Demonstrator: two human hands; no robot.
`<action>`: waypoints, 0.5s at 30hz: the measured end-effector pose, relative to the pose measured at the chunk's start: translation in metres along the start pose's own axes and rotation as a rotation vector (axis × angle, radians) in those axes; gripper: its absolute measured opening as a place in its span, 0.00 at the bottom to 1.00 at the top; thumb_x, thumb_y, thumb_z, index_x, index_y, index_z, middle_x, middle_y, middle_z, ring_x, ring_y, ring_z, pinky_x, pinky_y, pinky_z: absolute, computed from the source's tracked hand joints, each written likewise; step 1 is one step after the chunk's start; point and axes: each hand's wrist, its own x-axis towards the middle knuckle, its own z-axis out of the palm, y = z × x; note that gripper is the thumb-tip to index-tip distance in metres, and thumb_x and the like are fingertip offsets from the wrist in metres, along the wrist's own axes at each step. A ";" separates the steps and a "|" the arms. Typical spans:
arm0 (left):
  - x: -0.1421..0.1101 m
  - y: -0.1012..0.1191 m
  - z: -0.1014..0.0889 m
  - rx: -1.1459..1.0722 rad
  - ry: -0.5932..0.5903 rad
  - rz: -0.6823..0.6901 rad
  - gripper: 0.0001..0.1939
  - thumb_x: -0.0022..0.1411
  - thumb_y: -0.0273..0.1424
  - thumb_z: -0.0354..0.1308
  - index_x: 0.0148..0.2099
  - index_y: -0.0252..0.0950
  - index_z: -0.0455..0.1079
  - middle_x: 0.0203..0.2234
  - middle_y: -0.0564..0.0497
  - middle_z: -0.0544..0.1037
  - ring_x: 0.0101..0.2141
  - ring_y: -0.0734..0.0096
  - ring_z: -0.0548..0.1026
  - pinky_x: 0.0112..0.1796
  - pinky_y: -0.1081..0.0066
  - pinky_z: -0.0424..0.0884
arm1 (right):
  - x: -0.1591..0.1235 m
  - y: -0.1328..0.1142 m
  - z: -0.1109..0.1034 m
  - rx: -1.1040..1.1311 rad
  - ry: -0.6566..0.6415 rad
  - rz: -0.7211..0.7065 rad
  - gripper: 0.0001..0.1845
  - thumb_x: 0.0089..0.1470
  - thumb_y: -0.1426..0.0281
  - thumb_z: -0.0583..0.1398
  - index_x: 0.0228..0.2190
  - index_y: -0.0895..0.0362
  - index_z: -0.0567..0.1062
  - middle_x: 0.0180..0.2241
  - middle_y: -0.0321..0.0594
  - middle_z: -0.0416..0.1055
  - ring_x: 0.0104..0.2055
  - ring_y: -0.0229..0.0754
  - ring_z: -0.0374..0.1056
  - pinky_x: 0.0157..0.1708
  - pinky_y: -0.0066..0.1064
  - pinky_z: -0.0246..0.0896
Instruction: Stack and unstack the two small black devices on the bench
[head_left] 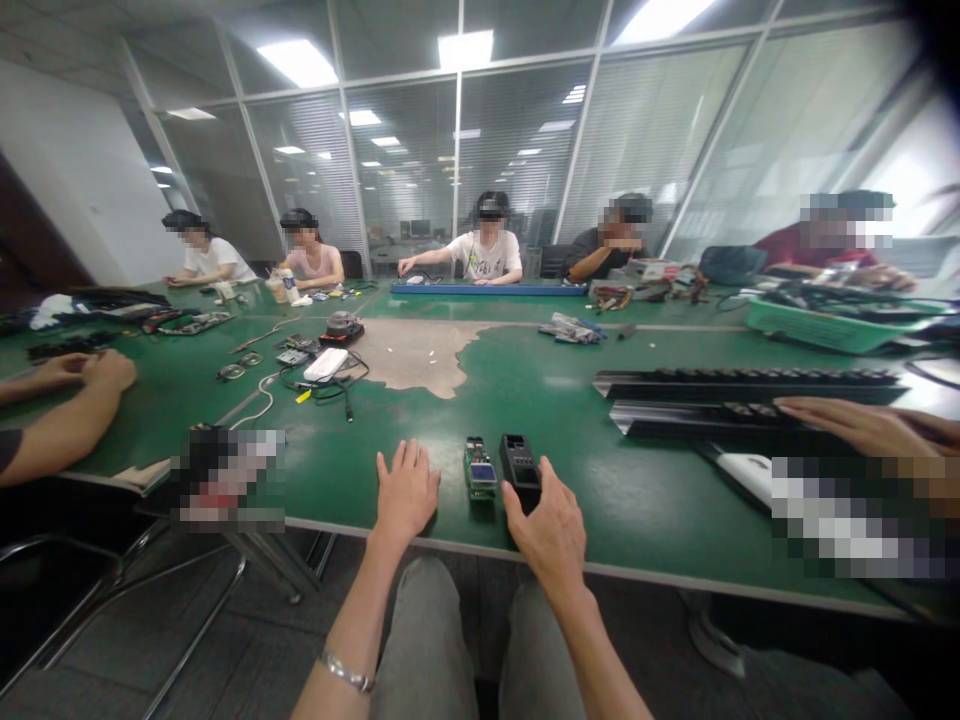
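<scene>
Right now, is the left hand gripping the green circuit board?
No, the left hand lies flat on the green table, with a gap between it and the circuit board.

Bright ceiling panels; faint glare on green tabletop; edges stretched, right-side blur, dark upper-right corner.
</scene>
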 end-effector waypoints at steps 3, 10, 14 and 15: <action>0.000 0.000 0.001 0.006 0.014 0.006 0.25 0.70 0.40 0.42 0.63 0.36 0.62 0.64 0.40 0.62 0.64 0.51 0.55 0.60 0.41 0.50 | 0.000 0.001 -0.001 -0.012 -0.013 -0.005 0.38 0.57 0.53 0.54 0.60 0.67 0.60 0.53 0.57 0.68 0.55 0.56 0.62 0.54 0.46 0.58; 0.001 0.000 0.001 0.010 0.006 -0.001 0.24 0.70 0.40 0.43 0.63 0.37 0.62 0.63 0.41 0.62 0.64 0.52 0.56 0.61 0.43 0.50 | -0.001 0.001 -0.001 -0.011 -0.004 -0.011 0.36 0.58 0.55 0.53 0.59 0.67 0.61 0.52 0.57 0.69 0.55 0.55 0.63 0.53 0.46 0.58; 0.001 -0.002 0.003 -0.003 0.009 0.012 0.25 0.70 0.39 0.43 0.63 0.35 0.63 0.63 0.41 0.63 0.64 0.53 0.57 0.62 0.48 0.50 | -0.001 0.002 -0.001 -0.015 -0.003 -0.010 0.35 0.58 0.55 0.53 0.59 0.66 0.62 0.51 0.56 0.70 0.54 0.56 0.64 0.52 0.45 0.59; 0.001 -0.002 0.004 -0.008 0.013 0.017 0.25 0.70 0.39 0.43 0.63 0.35 0.63 0.63 0.41 0.63 0.64 0.54 0.56 0.62 0.50 0.50 | -0.001 0.001 -0.002 -0.017 -0.003 -0.011 0.35 0.58 0.55 0.53 0.59 0.66 0.63 0.51 0.56 0.70 0.54 0.56 0.64 0.52 0.45 0.59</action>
